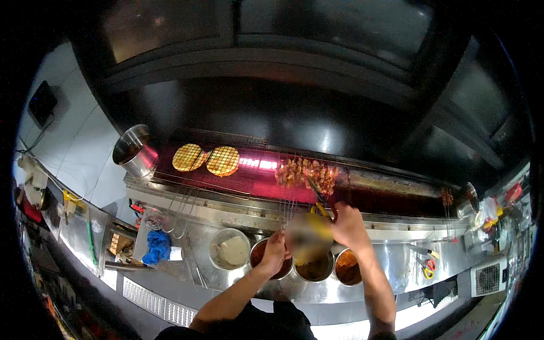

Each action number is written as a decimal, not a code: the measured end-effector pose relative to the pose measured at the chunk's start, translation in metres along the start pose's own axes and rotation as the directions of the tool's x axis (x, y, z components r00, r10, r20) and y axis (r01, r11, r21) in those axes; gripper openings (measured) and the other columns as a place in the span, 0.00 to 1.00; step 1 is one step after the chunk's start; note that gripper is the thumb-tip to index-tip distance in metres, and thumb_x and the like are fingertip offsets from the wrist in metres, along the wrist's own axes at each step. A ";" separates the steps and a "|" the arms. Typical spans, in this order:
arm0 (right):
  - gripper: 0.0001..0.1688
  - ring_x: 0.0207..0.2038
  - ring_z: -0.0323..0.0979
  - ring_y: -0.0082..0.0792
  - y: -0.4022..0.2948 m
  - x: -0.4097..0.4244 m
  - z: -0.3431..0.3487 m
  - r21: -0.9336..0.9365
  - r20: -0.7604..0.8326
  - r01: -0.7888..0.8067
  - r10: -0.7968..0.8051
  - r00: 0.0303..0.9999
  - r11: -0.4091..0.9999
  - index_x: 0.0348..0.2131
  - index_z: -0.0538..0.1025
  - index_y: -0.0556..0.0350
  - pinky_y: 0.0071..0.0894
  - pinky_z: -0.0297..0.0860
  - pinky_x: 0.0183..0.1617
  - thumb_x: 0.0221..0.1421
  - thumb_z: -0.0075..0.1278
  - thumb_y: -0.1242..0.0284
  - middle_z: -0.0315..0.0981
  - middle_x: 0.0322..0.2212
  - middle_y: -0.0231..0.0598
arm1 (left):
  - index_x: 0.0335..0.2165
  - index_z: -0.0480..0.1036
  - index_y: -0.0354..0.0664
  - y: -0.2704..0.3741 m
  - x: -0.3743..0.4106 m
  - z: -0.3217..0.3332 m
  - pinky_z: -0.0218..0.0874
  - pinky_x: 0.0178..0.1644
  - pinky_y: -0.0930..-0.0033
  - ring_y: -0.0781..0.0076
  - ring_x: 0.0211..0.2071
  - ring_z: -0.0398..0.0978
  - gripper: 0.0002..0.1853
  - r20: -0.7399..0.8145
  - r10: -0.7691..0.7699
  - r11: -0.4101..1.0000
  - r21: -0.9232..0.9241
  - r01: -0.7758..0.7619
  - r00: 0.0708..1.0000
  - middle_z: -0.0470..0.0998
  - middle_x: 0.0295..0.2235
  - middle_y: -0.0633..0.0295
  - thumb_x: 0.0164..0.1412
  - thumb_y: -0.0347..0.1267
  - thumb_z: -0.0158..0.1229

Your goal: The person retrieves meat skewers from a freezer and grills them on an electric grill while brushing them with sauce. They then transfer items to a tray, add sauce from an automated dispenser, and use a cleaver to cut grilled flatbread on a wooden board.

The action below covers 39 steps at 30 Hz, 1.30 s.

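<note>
My left hand is closed around the lower ends of several thin metal skewers. Chunks of browned meat are threaded on them, over the glowing pink-red grill. In my right hand is a pair of scissors with yellow and red handles, its dark blades reaching up against the meat. A blurred round patch hides the space between my hands. Below are metal pots of red-brown seasoning, yellowish powder and orange-red powder.
Two round flatbreads sit in wire grill baskets at the left of the grill. A steel pot stands beyond them. Leftmost of the counter containers is one with pale contents. A blue cloth and another pair of scissors lie on the counter.
</note>
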State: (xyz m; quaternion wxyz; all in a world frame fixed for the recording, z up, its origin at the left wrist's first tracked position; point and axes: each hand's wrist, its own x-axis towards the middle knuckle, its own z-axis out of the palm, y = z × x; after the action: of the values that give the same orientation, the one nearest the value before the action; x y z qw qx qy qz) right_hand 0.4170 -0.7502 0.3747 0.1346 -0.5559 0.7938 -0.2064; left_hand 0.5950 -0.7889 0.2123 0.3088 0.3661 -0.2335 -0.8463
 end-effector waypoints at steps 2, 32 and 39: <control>0.19 0.27 0.74 0.52 0.006 0.026 0.007 -0.079 -0.002 0.032 -0.032 0.999 0.996 0.23 0.75 0.68 0.41 0.71 0.33 0.42 0.54 0.64 0.71 0.17 0.58 | 0.38 0.66 0.38 -0.016 0.007 -0.004 0.47 0.15 0.79 0.82 0.14 0.55 0.16 -0.023 -0.015 0.988 -0.152 0.012 1.000 0.61 0.18 0.68 0.64 0.41 0.45; 0.17 0.29 0.74 0.57 -0.049 0.037 -0.001 -0.357 0.181 -0.011 0.081 0.980 0.934 0.22 0.74 0.70 0.44 0.71 0.39 0.43 0.51 0.67 0.73 0.22 0.57 | 0.33 0.63 0.40 -0.008 0.007 0.003 0.43 0.12 0.79 0.85 0.10 0.51 0.12 0.002 -0.103 0.987 -0.123 0.102 0.995 0.55 0.14 0.74 0.66 0.37 0.39; 0.20 0.34 0.72 0.57 -0.036 0.042 -0.002 -0.331 0.274 0.038 0.057 0.960 0.943 0.26 0.74 0.71 0.46 0.68 0.44 0.46 0.50 0.65 0.73 0.27 0.60 | 0.38 0.68 0.40 -0.033 0.021 -0.020 0.45 0.14 0.78 0.81 0.14 0.57 0.24 0.138 -0.052 0.989 -0.129 0.070 0.989 0.61 0.16 0.74 0.60 0.50 0.44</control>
State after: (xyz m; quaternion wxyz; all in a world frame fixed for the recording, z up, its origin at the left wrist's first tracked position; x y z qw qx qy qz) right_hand 0.4313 -0.7997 0.3937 0.1504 -0.5903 0.7929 0.0120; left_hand 0.5876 -0.7837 0.1699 0.2901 0.2936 -0.1851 -0.8918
